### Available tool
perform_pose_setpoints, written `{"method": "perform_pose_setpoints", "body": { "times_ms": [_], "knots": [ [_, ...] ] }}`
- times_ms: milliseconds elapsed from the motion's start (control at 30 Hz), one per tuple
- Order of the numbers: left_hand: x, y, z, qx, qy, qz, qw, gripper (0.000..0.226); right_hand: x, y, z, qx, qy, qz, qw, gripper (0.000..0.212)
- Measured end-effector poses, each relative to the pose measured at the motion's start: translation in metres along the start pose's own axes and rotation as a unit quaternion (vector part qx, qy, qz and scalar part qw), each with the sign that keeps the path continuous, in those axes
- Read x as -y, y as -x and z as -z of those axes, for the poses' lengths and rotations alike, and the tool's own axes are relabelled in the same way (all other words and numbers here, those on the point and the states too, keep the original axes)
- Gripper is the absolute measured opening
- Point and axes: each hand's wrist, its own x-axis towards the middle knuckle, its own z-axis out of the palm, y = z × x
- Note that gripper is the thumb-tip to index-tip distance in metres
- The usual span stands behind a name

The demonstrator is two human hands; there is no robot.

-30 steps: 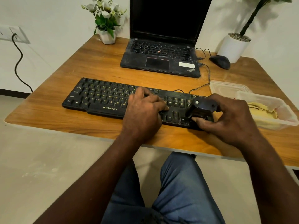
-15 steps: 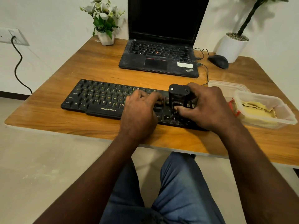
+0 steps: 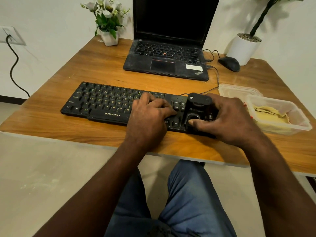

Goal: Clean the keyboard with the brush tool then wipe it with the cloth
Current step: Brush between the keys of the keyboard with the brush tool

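Keyboard (image 3: 109, 103) runs long-ways left to right along the table's (image 3: 95, 69) front edge. The brush (image 3: 196, 108) stands on its right end, about the arrow keys, with the right hand (image 3: 227, 120) curled round it. So I'd say most keys lie left of the brush. Left hand (image 3: 150, 113) lies flat on the middle keys, fingers fairly straight, just beside the brush. Cloth (image 3: 271, 115) sits in the tub (image 3: 273, 99), just beyond the right hand.

The keyboard (image 3: 106, 103) front edge reads "ZEBRONICS"; the laptop (image 3: 166, 65) corner reads "ThinkPad".
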Motion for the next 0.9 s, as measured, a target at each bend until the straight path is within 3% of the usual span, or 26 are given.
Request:
{"method": "perform_pose_setpoints", "body": {
  "times_ms": [133, 267, 367, 533, 633, 767, 900],
  "knots": [
    [0.0, 0.0, 0.0, -0.01, 0.007, 0.001, 1.0, 0.055, -0.004, -0.001, 0.005, -0.024, 0.022, 0.0, 0.999, 0.061],
    [0.001, 0.0, -0.001, -0.011, -0.001, -0.002, 1.0, 0.056, -0.001, 0.002, 0.008, 0.024, -0.004, 0.004, 1.0, 0.055],
    [0.0, 0.0, 0.0, -0.009, -0.001, -0.003, 1.0, 0.057, -0.004, 0.001, 0.01, -0.025, 0.012, -0.007, 1.0, 0.06],
    [0.001, 0.001, -0.001, -0.012, -0.005, -0.006, 1.0, 0.056, -0.004, 0.013, 0.011, 0.003, 0.007, -0.012, 1.0, 0.061],
    [0.001, 0.001, -0.001, -0.011, -0.004, -0.005, 1.0, 0.056, -0.009, 0.021, 0.012, -0.04, 0.019, -0.02, 0.999, 0.06],
    [0.0, 0.001, -0.002, -0.015, -0.003, -0.006, 1.0, 0.056, -0.01, 0.03, 0.012, 0.013, -0.01, -0.025, 1.0, 0.063],
    [0.001, 0.001, -0.004, -0.015, -0.004, -0.008, 1.0, 0.053, -0.013, 0.011, 0.013, -0.125, -0.05, -0.052, 0.989, 0.049]
  ]
}}
